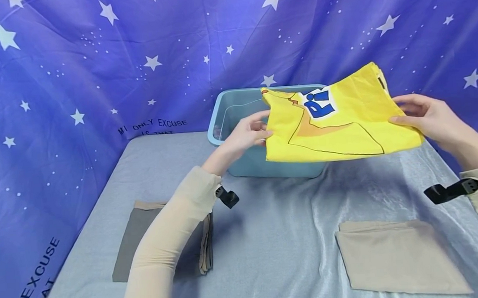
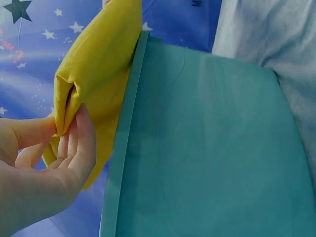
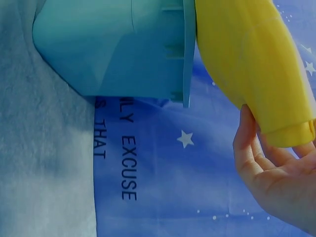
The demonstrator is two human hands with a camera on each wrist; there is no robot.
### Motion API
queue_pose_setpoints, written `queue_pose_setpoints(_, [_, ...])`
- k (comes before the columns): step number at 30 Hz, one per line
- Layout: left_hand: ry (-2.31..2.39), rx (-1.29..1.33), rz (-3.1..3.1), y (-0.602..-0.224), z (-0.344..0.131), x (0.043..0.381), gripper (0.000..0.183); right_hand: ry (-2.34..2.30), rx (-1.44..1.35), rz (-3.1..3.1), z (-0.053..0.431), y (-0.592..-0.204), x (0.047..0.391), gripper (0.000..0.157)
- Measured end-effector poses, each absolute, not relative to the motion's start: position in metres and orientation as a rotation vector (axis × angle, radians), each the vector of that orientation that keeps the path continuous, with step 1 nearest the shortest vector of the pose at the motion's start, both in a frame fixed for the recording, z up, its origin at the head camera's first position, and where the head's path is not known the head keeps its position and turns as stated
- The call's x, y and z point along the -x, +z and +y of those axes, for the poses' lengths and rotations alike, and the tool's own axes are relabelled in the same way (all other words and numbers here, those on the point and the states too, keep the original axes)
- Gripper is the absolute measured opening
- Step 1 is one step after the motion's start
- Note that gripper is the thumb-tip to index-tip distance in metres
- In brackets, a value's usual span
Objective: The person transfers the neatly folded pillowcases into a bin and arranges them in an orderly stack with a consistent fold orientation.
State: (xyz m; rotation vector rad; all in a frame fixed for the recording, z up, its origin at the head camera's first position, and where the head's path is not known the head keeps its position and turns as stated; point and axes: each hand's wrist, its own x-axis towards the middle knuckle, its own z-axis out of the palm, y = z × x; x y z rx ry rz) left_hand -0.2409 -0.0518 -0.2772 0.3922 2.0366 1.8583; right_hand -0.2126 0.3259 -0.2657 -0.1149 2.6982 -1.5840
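Sleeve (image 1: 158,249) nearest, my left hand (image 1: 244,135) and right hand (image 1: 430,117) pinch yellow cloth (image 1: 345,108) above the bin (image 1: 274,168); likely stowing, needing level lowering.

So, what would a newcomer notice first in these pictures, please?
Probably the bright yellow folded cloth with blue lettering, held between the left grip and right grip, partly hiding the teal rectangular plastic bin in the head view. The blue fabric backdrop with white stars, behind, should draw the eye next. Lower down, on the silvery velvety cover, lie a grey folded cloth at left and a beige folded cloth at right.
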Motion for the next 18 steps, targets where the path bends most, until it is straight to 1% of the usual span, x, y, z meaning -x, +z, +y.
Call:
queue_pose_setpoints(8, [1.838, -0.341, 2.073, -0.273, -0.065, 0.245, 0.054, -1.526, 0.082, 2.701, 0.311, -0.264, 0.22, 0.034])
queue_pose_setpoints(18, [1.837, -0.278, 2.095, -0.272, -0.079, 0.252, 0.053, -1.617, 0.097, 2.644, 0.294, -0.265, 0.229, 0.035])
